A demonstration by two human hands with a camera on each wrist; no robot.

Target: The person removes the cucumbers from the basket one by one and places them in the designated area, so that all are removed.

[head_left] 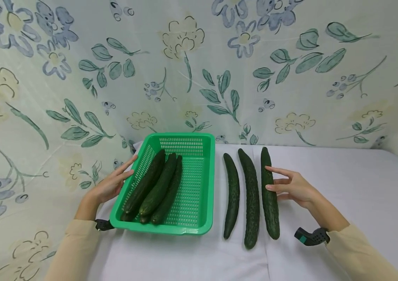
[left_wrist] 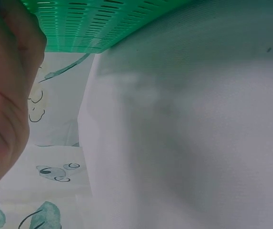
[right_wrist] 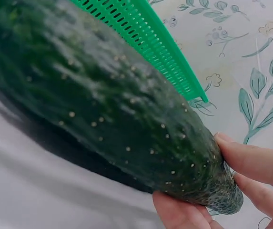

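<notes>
Three dark green cucumbers lie side by side right of the basket: a left one point(head_left: 232, 195), a middle one point(head_left: 251, 199) and a right one point(head_left: 270, 199). My right hand point(head_left: 295, 189) pinches the right cucumber point(right_wrist: 107, 105) between thumb and fingers, which sit on either side near one end in the right wrist view. At the left, my left hand point(head_left: 111, 185) rests with extended fingers against the outer side of the green plastic basket point(head_left: 207, 187). Part of this hand point(left_wrist: 7, 90) shows beside the basket wall point(left_wrist: 79, 24) in the left wrist view; its fingertips are hidden there.
Several cucumbers point(head_left: 160, 187) lie piled in the left half of the basket. A white cloth point(head_left: 343, 175) covers the table. Behind it hangs a flower-patterned curtain point(head_left: 220, 78). Dark bands are on both wrists, the right one point(head_left: 313, 237) with a teal patch.
</notes>
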